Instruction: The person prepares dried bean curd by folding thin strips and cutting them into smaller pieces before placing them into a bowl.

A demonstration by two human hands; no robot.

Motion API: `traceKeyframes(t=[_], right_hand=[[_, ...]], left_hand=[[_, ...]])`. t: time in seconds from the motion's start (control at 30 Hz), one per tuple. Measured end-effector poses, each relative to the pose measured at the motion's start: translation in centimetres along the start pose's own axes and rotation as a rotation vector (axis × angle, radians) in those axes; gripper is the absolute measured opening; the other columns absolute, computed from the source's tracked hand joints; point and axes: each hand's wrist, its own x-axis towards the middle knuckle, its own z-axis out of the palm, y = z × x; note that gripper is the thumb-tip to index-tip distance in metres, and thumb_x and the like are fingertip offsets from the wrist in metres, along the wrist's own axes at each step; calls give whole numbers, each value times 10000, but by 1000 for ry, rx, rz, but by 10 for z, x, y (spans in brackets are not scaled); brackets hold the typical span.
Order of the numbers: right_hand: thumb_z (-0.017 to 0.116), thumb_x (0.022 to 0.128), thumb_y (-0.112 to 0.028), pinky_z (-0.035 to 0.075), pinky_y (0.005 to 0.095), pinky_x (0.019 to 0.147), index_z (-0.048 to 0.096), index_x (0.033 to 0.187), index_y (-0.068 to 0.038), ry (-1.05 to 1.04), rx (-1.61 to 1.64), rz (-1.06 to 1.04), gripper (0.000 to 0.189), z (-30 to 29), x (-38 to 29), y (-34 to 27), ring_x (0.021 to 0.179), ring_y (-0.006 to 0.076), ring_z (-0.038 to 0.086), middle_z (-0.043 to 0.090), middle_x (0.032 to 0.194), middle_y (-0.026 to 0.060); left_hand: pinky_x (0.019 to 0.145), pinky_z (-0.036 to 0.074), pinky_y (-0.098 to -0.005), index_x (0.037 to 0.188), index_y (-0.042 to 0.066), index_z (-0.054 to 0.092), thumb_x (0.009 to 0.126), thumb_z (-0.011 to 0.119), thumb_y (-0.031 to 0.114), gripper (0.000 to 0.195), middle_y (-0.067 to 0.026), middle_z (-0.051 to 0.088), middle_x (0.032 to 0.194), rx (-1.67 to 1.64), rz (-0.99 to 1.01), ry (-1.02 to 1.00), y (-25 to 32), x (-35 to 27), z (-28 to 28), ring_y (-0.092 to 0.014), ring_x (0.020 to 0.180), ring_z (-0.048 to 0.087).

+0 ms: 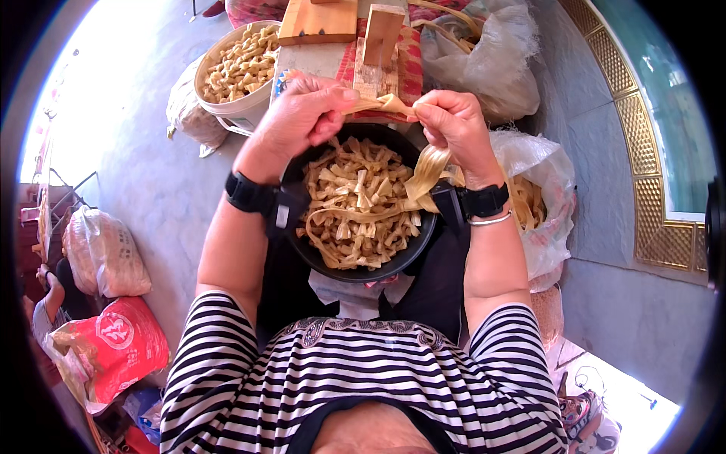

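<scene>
Between my hands a pale yellow-brown flat strip (391,103) is stretched, with a loose knot or fold in it. My left hand (309,110) pinches one end between thumb and fingers. The other side is pinched by my right hand (451,119), and a wider tail of the strip hangs below it toward the bowl. Under my hands, a round black bowl (366,276) sits at my lap, holding many short knotted pieces (357,193) of the same material. A long loose strip curves across the top of the pile.
Ahead stands a bench with a wooden block fixture (381,37) on a red patterned cloth (409,54). A white bucket (235,108) of knotted pieces is at its left. Plastic bags (539,147) stand at right. At left are a filled bag (105,252), a red bag (127,346) and another person's arm (54,292).
</scene>
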Motion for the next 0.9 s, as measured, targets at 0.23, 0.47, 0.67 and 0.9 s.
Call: traceKeyframes(t=[0.23,0.47,0.67,0.9], right_hand=[[638,823,-107,346,212,479,658,768,18,-51,-270,44,138,19,6,13,542,27,428,525,586,-56],[618,819,-107,370,233,516,635,743,31,-103,-444,29,159,6,4,3,570,42,435,527,589,-30],[560,853,-121,385,248,546,572,773,19,136,-709,-127,162,-11,43,30,585,67,427,509,606,1],[584,821,-210,463,380,585,626,778,-24,382,-767,-171,196,-4,70,52,625,344,589,597,670,171]], left_hand=[[655,476,-330,943,13,598,846,584,258,264,-112,602,729,1062,429,7,-3,0,24,-201,683,592],[595,461,-371,841,28,589,877,550,260,238,-144,595,694,853,-85,-241,5,2,8,-306,633,585],[603,458,-382,869,70,629,830,601,266,201,-134,612,669,1039,206,288,-17,39,-6,-315,657,602],[645,471,-415,878,90,641,806,614,279,204,-136,638,709,1072,268,462,-35,65,-17,-340,723,619]])
